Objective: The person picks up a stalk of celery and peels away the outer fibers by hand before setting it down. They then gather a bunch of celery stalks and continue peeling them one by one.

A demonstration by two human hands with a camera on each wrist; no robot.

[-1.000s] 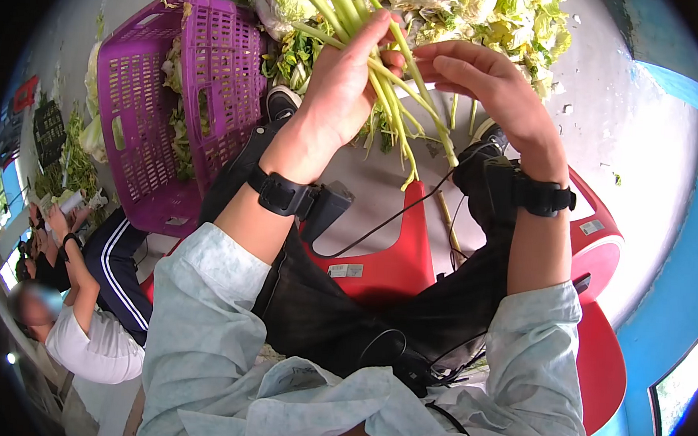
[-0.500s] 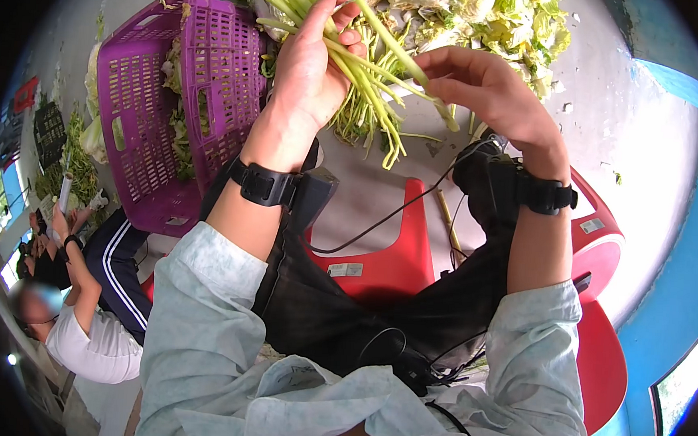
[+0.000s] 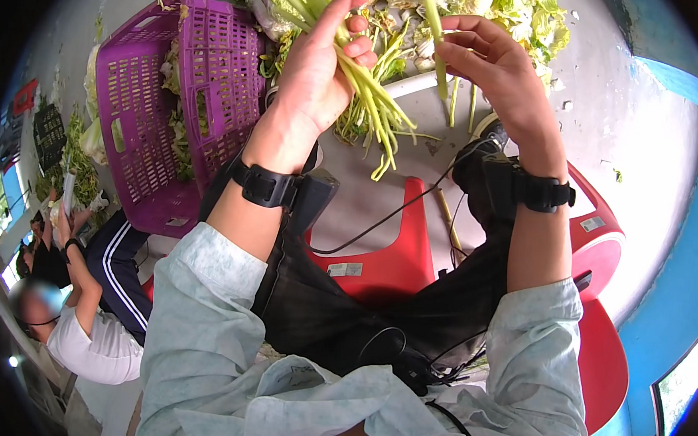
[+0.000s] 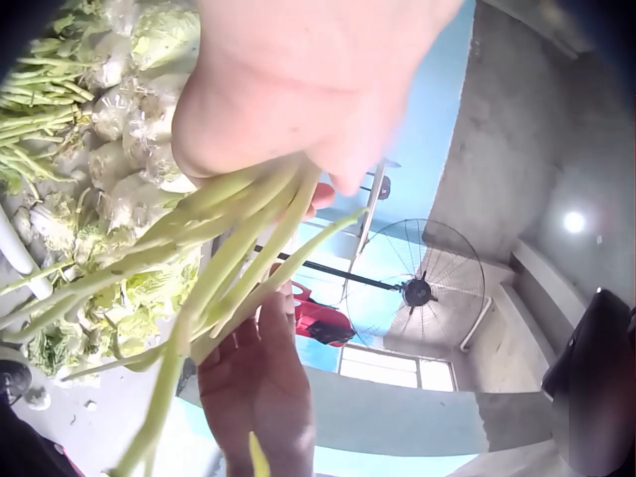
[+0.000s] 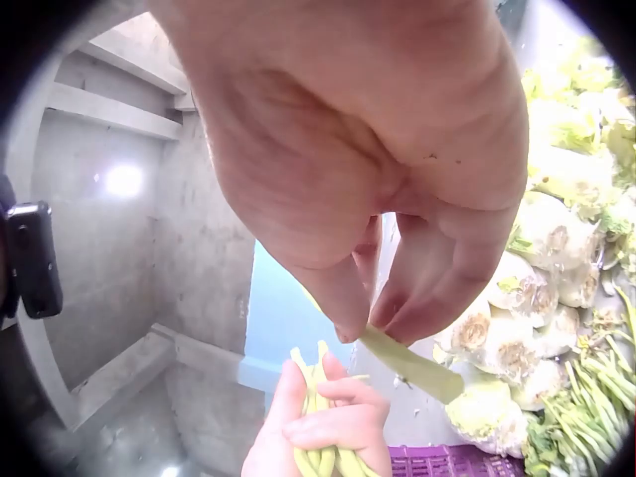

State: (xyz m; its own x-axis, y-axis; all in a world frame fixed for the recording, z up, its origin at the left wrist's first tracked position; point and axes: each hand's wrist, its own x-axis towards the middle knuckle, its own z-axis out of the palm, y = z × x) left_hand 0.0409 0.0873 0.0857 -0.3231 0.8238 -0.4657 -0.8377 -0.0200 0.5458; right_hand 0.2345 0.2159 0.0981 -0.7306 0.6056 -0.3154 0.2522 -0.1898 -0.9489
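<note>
My left hand [image 3: 318, 76] grips a bunch of slender pale-green celery stalks [image 3: 376, 108], their thin ends fanning out below the palm. To its right, my right hand [image 3: 497, 75] pinches a single celery stalk [image 3: 430, 19] between thumb and fingers, apart from the bunch. The right wrist view shows the blunt end of this single stalk [image 5: 417, 370] sticking out past the fingertips. In the left wrist view the bunch [image 4: 234, 248] hangs from the near hand and overlaps my right hand [image 4: 260, 383].
A purple plastic crate [image 3: 144, 109] with leaves inside tilts at the left. Napa cabbages [image 3: 529, 21] and more green stalks [image 3: 362, 127] lie on the floor ahead. Red stools [image 3: 378, 264] stand below and at the right. Another person [image 3: 94, 338] sits at the far left.
My left hand has shifted left with the bunch. My right hand, earlier beside the bunch, took hold of one stalk and drew it away; that stalk has swung more upright.
</note>
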